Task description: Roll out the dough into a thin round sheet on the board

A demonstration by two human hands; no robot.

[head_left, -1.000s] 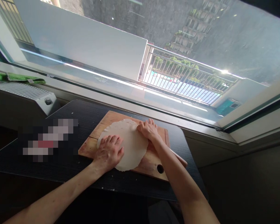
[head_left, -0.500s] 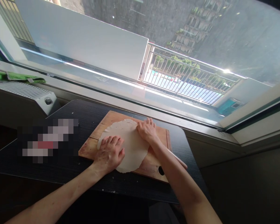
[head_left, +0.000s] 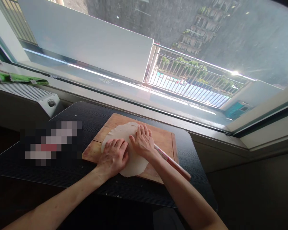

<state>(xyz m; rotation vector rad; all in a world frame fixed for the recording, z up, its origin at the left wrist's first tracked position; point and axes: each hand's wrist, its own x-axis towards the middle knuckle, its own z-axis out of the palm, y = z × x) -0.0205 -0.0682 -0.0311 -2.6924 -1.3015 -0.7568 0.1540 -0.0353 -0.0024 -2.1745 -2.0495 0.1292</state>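
A thin, roughly round sheet of dough (head_left: 135, 164) lies on a wooden cutting board (head_left: 164, 137). My left hand (head_left: 114, 156) rests palm down on the dough's near-left part, fingers slightly bent and nothing grasped. Over its right side lies my right hand (head_left: 143, 140), flat, with the fingers stretched out and the thumb apart. Just right of that hand, a rolling pin (head_left: 176, 166) slants across the board's right end, partly hidden by my right forearm.
The board stands on a dark table (head_left: 86, 111) dotted with small white crumbs. A blurred-out item (head_left: 54, 140) lies at the table's left. Behind are a large window (head_left: 98, 76) and a radiator (head_left: 48, 102) with a green cloth (head_left: 24, 79) on top.
My right hand has slid left from the dough's right edge toward its middle. More of the rolling pin now shows. The left hand has stayed nearly in place.
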